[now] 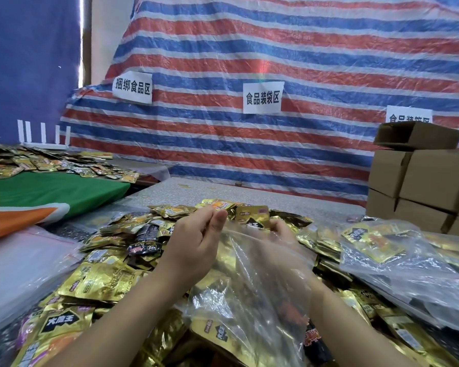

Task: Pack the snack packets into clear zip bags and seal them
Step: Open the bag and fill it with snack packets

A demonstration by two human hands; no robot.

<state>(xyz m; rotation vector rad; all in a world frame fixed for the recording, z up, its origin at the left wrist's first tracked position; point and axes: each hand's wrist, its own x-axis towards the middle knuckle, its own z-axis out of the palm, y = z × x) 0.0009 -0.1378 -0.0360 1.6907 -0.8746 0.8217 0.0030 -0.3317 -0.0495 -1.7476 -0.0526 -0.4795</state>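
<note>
Above the heap of gold snack packets (pixel 101 282), a clear zip bag (pixel 249 292) is pinched at its rim by the left hand (pixel 194 247); the right hand (pixel 278 242), seen through the plastic, is curled around a packet (pixel 252 215).

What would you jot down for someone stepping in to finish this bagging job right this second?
Left hand: pinches the top edge of a clear zip bag, holding its mouth up.
Right hand: seen through the bag's plastic, fingers curled at the mouth; whether it holds a packet cannot be told.
The bag has a few packets at the bottom and is not sealed.
Loose snack packets cover the table around both arms.
Filled bags lie to the right; empty bags are stacked to the left.
Left to do: fill this bag, press its zip closed, then carry on through the pile.
</note>
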